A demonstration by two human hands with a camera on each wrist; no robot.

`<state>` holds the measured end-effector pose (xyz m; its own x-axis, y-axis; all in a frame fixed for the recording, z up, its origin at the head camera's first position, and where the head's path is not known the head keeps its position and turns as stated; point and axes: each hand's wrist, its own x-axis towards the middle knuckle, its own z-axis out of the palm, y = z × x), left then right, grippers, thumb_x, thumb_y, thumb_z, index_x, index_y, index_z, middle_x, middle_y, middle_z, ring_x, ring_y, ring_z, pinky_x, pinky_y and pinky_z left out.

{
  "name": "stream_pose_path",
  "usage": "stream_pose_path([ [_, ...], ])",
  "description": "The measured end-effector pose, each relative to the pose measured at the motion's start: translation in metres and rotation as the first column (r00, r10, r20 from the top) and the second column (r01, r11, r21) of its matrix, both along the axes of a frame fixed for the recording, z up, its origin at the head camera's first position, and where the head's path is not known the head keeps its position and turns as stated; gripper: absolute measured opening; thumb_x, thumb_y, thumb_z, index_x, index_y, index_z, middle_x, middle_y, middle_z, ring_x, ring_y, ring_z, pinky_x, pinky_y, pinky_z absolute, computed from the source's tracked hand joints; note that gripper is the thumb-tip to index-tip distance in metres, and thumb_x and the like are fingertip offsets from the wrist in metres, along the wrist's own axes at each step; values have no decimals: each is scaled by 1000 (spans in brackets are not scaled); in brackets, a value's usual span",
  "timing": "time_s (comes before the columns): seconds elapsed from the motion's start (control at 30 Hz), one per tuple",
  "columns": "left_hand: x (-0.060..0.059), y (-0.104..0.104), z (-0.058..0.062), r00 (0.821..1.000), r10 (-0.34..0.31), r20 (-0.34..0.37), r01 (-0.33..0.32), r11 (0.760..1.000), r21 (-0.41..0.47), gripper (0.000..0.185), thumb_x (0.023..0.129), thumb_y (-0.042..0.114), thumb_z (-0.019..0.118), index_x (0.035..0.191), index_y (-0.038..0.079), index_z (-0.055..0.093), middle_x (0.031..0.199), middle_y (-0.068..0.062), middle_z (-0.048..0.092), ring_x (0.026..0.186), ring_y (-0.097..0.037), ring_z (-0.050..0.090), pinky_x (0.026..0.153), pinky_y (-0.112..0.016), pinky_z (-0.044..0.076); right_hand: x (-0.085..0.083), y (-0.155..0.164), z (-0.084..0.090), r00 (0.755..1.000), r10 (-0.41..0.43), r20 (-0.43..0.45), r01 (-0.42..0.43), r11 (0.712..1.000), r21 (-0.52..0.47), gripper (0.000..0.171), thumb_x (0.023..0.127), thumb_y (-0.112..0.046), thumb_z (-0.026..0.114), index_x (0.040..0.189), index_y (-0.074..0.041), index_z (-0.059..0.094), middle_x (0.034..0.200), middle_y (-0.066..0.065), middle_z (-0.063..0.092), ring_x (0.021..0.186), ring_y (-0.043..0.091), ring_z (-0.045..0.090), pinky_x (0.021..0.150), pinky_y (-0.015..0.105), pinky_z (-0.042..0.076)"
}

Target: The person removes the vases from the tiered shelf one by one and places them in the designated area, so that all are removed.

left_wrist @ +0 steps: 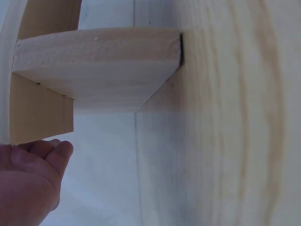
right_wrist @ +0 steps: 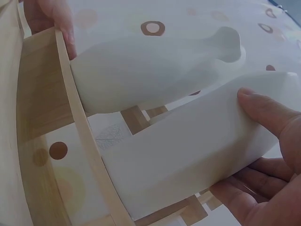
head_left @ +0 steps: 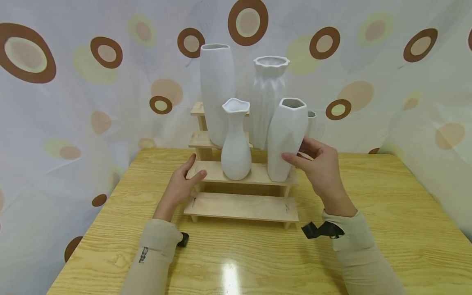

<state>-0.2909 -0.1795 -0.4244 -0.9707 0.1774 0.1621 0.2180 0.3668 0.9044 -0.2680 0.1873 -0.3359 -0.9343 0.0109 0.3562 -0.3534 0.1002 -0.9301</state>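
Observation:
A white faceted vase (head_left: 285, 137) stands at the right end of the third step down of a stepped wooden stand (head_left: 241, 206). My right hand (head_left: 322, 168) holds it from the right, thumb on its front and fingers behind. In the right wrist view, that thumb (right_wrist: 265, 110) presses the vase's side and its base meets the step. My left hand (head_left: 180, 184) grips the left end of the same step between thumb and fingers; the left wrist view shows curled fingers (left_wrist: 49, 153) by the board. A narrow-necked white vase (head_left: 236, 151) with a wavy rim stands left of the faceted one.
Behind, on higher steps, are a tall smooth white vase (head_left: 217, 90) and a pleated white vase (head_left: 269, 102). Another white vase (head_left: 311, 123) is mostly hidden at the right. The stand sits on a wood-grain table (head_left: 376, 217) before a patterned cloth backdrop (head_left: 391, 102).

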Motion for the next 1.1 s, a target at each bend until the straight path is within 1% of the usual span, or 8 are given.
stream_pose_path([
  [0.2, -1, 1, -1, 1000, 2, -10, -2, 1000, -10, 83, 96, 49, 60, 158, 10, 20, 163, -3, 16, 147, -17, 12, 118, -43, 18, 1, 3, 1, 1000, -22, 10, 21, 1000, 4, 56, 76, -16, 88, 128, -12, 69, 113, 8, 70, 103, 23, 62, 84, 24, 54],
  [0.4, 0, 1, -1, 1000, 6, 2, -6, 1000, -15, 82, 96, 50, 60, 158, 14, 20, 163, 1, 16, 148, -16, 11, 119, -43, 17, 4, 6, 3, 999, -37, 11, 37, 999, 7, 54, 75, -15, 88, 126, -11, 70, 109, 6, 71, 100, 23, 63, 82, 24, 55],
  [0.5, 0, 1, -1, 1000, 7, 1, -7, 1000, -18, 83, 96, 50, 60, 158, 13, 20, 163, 1, 15, 148, -16, 11, 119, -43, 16, 6, 7, 5, 999, -47, 6, 47, 999, 22, 54, 76, -16, 88, 126, -11, 70, 109, 5, 72, 100, 22, 63, 82, 24, 55],
  [0.57, 1, 1, 0, 1000, 4, -1, -4, 1000, -15, 83, 96, 49, 60, 158, 12, 20, 163, -2, 15, 148, -17, 11, 119, -43, 16, 7, 9, 7, 998, -55, 2, 55, 998, 28, 53, 75, -16, 89, 125, -12, 71, 108, 5, 72, 100, 21, 63, 81, 23, 55],
  [0.73, 1, 1, 1, 1000, 4, 1, -4, 1000, -19, 82, 96, 49, 60, 158, 13, 19, 164, -3, 15, 148, -17, 12, 118, -44, 18, 10, 13, 12, 998, -60, -18, 60, 998, -6, 51, 74, -13, 89, 122, -11, 72, 104, 5, 73, 97, 22, 64, 76, 24, 56],
  [0.83, 2, 1, 1, 1000, 9, 2, -9, 1000, -25, 83, 96, 50, 60, 158, 12, 20, 163, -1, 16, 148, -17, 12, 118, -44, 18, 12, 15, 14, 998, -62, -22, 61, 998, -26, 51, 73, -11, 89, 122, -10, 73, 103, 5, 73, 96, 22, 64, 77, 24, 56],
  [1.03, 2, 2, 2, 1000, 13, 5, -13, 999, -31, 83, 97, 49, 60, 158, 12, 20, 163, 0, 16, 148, -19, 12, 118, -45, 18, 15, 22, 18, 996, -85, -2, 85, 996, -18, 53, 74, -13, 89, 124, -12, 72, 106, 5, 73, 100, 22, 64, 79, 23, 55],
  [1.1, 2, 2, 2, 1000, 11, 1, -11, 1000, -27, 82, 97, 48, 60, 158, 11, 20, 163, 0, 16, 148, -19, 12, 118, -45, 18, 16, 24, 19, 996, -91, 2, 91, 995, -31, 54, 73, -13, 89, 124, -11, 71, 107, 5, 73, 100, 22, 64, 78, 23, 55],
])
